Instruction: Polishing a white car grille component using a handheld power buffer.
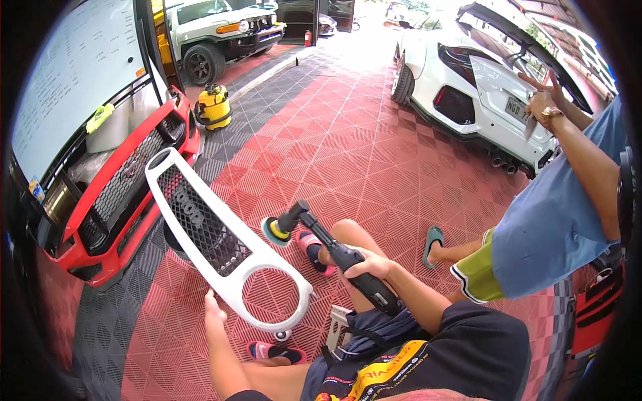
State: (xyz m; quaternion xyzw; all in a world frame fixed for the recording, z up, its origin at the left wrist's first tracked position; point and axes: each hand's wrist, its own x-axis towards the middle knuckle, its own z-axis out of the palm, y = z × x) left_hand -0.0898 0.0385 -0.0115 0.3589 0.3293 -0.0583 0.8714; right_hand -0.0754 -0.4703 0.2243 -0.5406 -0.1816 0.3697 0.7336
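Note:
A white car grille (234, 284) with black mesh and a round opening at each end lies slanted in front of me. My left hand (214, 307) grips its lower left edge, the fingers partly hidden beneath. In my right hand (368, 263) is a black polisher (377, 293), held around its body above my lap. Its angled head carries a yellow and teal round pad (277, 232), apart from the grille and to its right. A dark round support (173, 239) shows partly under the grille, mostly hidden.
A red car bumper (75, 223) stands at left below a whiteboard (75, 65) bearing writing. Beyond it are a yellow vacuum cleaner (215, 106) and a white off-road vehicle (200, 22). At right, a person in a blue shirt (546, 215) stands near a white car (481, 95), tailgate raised.

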